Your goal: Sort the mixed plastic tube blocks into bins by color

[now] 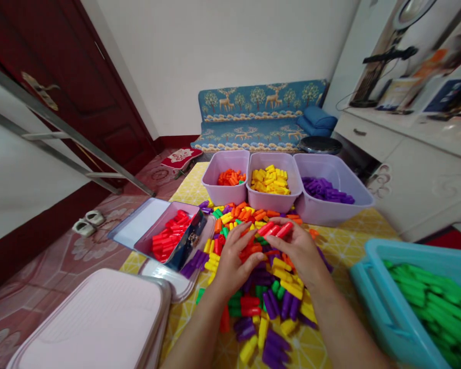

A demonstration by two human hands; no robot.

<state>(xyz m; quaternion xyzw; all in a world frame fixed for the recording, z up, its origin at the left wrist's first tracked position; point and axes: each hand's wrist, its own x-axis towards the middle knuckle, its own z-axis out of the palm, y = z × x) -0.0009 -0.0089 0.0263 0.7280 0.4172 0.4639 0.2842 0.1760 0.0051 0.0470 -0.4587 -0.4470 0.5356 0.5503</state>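
My right hand [295, 246] is closed round several red pieces [275, 229] side by side, over a pile of mixed coloured pieces [288, 284]. Just left of it, my left hand [236, 259] hangs over the pile with its fingers apart, close to the red and orange pieces; whether it touches any is unclear. Beyond the hands stand three lilac bins: one with orange pieces [231, 177], one with yellow pieces [271, 180], one with purple pieces [326, 190]. A box at the left holds red pieces [172, 236].
A blue bin [384, 302] with green pieces [434, 307] stands at the right edge. Pale lids [96, 318] lie at the lower left. Behind the yellow-covered table [341, 246] are a blue sofa [249, 128] and a white cabinet [415, 169]; a metal ladder [100, 154] leans at left.
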